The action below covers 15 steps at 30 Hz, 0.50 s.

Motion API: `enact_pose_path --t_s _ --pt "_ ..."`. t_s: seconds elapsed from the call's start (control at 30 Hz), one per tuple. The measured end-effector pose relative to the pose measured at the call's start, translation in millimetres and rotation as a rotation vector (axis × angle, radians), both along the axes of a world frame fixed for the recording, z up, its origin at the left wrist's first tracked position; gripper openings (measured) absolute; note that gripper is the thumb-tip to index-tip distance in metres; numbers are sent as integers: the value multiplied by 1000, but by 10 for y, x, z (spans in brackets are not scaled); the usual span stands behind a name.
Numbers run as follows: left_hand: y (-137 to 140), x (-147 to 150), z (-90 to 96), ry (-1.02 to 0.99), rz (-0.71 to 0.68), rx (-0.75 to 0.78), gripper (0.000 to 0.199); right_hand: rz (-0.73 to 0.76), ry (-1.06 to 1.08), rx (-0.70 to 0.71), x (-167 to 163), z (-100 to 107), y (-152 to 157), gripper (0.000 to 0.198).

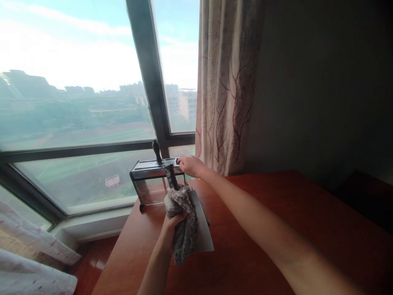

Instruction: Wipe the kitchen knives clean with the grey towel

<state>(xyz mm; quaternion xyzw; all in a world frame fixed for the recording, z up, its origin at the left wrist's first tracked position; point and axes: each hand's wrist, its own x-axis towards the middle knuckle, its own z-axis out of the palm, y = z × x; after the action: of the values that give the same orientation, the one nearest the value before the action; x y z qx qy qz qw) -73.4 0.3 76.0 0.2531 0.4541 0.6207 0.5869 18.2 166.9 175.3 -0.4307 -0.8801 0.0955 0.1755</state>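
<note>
My left hand (pixel 172 229) grips a grey fluffy towel (pixel 185 241) bunched around the blade of a cleaver (pixel 202 229). The cleaver's black handle (pixel 171 177) points up and away from me, and its broad pale blade shows to the right of the towel. Beyond it stands a knife block (pixel 150 164) with a shiny metal top and clear sides. My right hand (pixel 192 166) has its fingers curled over the right end of that top, by a small dark part; the fingertips are partly hidden. A black handle (pixel 156 152) sticks up from the block.
The reddish-brown wooden table (pixel 245 229) carries the block close to its far left edge. A large window (pixel 76 102) with dark frames lies behind. A patterned curtain (pixel 227 90) hangs at the back, and white curtain fabric (pixel 33 266) lies lower left.
</note>
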Motion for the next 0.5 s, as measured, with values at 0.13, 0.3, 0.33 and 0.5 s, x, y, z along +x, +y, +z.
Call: enact_pose_path --t_s 0.13,0.3,0.33,0.5 --pt "-35 45 41 -22 -8 -9 58 41 -30 24 158 9 -34 48" --pt "-53 88 6 -45 -63 -18 60 56 -36 44 503 4 -14 44" --pt "-54 95 -10 -50 -80 -21 62 60 -36 44 587 -1 -2 42" --pt "-76 143 -61 -33 -130 -83 66 60 -10 35 1009 -48 33 38"
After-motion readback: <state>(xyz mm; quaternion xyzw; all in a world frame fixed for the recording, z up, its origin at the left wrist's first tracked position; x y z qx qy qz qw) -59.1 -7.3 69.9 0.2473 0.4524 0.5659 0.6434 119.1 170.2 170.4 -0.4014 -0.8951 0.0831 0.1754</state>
